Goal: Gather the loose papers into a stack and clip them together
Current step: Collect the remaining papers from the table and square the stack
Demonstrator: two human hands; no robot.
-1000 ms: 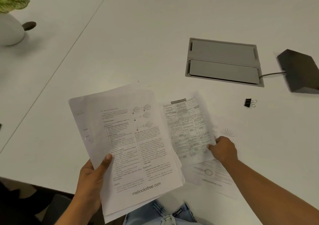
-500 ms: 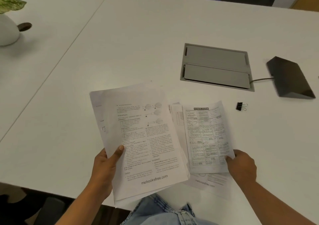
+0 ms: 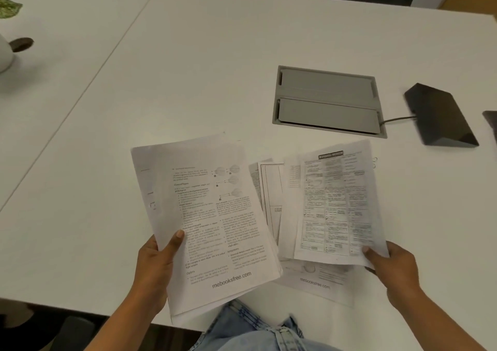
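Two hands, left hand (image 3: 154, 266) and right hand (image 3: 394, 266), each hold one bundle of papers: left bundle (image 3: 207, 224), right bundle (image 3: 333, 205). One more sheet (image 3: 314, 283) lies on the table (image 3: 215, 68).

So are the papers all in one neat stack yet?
Not yet. The left hand holds one bundle, the right hand lifts other sheets, and one page lies on the table.

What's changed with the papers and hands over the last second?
The right hand has pinched the table-format sheet and lifted it; it now hides most of the binder clip. The left hand still holds its stack. One sheet still lies on the table.
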